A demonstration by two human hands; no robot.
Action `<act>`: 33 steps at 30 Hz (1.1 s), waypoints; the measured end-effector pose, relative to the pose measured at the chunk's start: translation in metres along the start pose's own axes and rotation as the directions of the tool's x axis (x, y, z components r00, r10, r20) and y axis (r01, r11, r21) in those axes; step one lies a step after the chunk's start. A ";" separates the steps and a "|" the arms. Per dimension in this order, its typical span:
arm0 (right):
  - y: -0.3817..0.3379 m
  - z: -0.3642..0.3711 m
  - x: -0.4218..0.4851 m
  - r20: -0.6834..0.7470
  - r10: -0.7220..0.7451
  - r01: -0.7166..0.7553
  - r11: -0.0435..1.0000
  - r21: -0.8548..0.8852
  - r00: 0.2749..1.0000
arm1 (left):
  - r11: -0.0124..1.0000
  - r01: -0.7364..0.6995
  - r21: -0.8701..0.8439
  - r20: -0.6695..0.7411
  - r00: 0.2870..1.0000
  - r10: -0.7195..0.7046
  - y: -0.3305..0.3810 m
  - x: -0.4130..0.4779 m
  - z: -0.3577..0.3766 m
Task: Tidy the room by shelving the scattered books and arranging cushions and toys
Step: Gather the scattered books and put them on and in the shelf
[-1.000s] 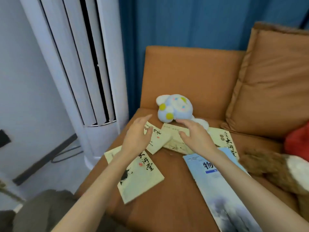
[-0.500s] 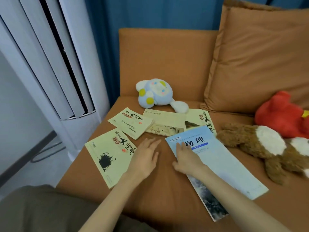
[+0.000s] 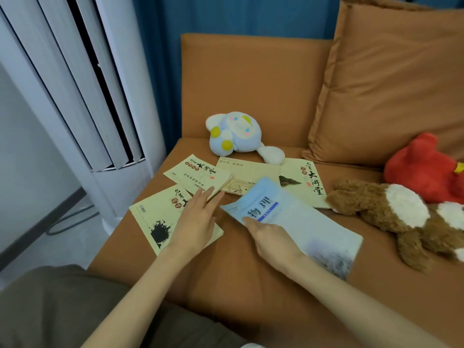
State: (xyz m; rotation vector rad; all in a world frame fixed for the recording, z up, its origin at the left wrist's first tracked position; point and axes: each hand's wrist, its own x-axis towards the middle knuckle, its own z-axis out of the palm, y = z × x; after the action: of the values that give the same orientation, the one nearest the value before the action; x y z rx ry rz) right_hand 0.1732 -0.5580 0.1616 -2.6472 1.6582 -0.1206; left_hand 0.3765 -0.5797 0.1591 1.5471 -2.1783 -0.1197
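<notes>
- Now the blue book [image 3: 301, 222] lies slantwise at the middle of the sofa seat [image 3: 251, 280], its cover blurred and its far corner overlapping two of the yellow books.
- The right hand [image 3: 272, 238] grips its near left edge, one finger on the cover; the rest of the fingers are hidden.
- The left hand [image 3: 198, 219] is flat and relaxed, palm down on the near yellow book [image 3: 153, 222], its fingertips touching the edge of the small yellow book [image 3: 198, 175].
- A cream book [image 3: 241, 172] lies between the small one and the far yellow book [image 3: 305, 184]; both are partly covered by the blue one.
- A pale blue plush toy [image 3: 236, 133] sits behind the books against the sofa back, one limb resting on the cream book.
- On the right, a brown plush toy [image 3: 391, 214] lies just beside the blue book, with a red plush toy [image 3: 424, 169] behind it.
- An orange cushion [image 3: 391, 84] leans upright above them.
- A white tower fan unit [image 3: 82, 96] stands left of the sofa, before a blue curtain [image 3: 226, 13].
</notes>
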 end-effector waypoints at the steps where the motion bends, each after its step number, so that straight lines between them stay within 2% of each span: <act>1: -0.005 0.005 0.002 0.004 -0.063 0.063 0.998 0.028 0.998 | 1.000 -0.014 0.022 0.010 1.000 0.014 -0.003 -0.003 -0.002; 4: -0.010 0.018 0.010 -0.066 -0.224 0.226 0.974 0.026 0.972 | 0.996 -0.021 0.088 0.046 0.999 0.017 -0.013 -0.009 -0.004; 6: -0.008 0.022 0.011 -0.062 -0.220 0.220 0.975 -0.010 0.973 | 0.992 -0.018 0.121 0.084 0.996 0.008 -0.016 -0.014 -0.001; 8: -0.003 0.023 0.009 0.005 -0.156 0.156 0.988 0.003 0.988 | 0.988 -0.020 0.150 0.130 0.991 0.000 -0.013 -0.017 0.004; 12: 0.007 0.021 -0.004 0.187 0.101 -0.095 0.995 -0.040 0.977 | 0.973 -0.072 0.217 0.211 0.977 0.026 0.007 -0.011 0.015; 14: 0.008 0.020 -0.009 0.214 0.185 -0.181 0.983 -0.040 0.959 | 0.949 -0.141 0.284 0.253 0.965 0.068 0.017 -0.005 0.023; 17: 0.011 0.021 -0.014 0.227 0.239 -0.211 0.968 -0.139 0.944 | 0.916 -0.195 0.350 0.329 0.941 0.075 0.026 0.004 0.032; 20: 0.013 0.023 -0.019 0.152 0.249 -0.222 0.959 -0.174 0.956 | 0.895 -0.194 0.402 0.373 0.927 0.033 0.029 0.012 0.029; 23: 0.013 0.025 -0.020 0.019 0.221 -0.214 0.960 -0.181 0.975 | 0.844 -0.266 0.466 0.385 0.920 0.078 0.032 0.018 0.016; 27: 0.012 0.016 -0.013 -0.136 0.179 -0.208 0.947 -0.243 0.974 | 0.769 -0.306 0.561 0.248 0.949 0.196 0.032 0.026 -0.008; 30: 0.000 -0.007 0.002 -0.289 0.099 -0.172 0.957 -0.235 0.952 | 0.739 -0.264 0.619 0.184 0.964 0.191 0.025 0.030 -0.039; 33: -0.021 -0.031 0.024 -0.377 0.029 -0.117 0.970 -0.212 0.926 | 0.735 -0.203 0.647 0.014 0.967 0.254 0.010 0.029 -0.074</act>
State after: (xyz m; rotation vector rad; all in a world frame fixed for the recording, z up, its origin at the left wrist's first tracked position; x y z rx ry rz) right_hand 0.2000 -0.5699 0.1947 -2.8664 1.9901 -0.4875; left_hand 0.3909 -0.5880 0.2374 1.5383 -2.4637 0.8505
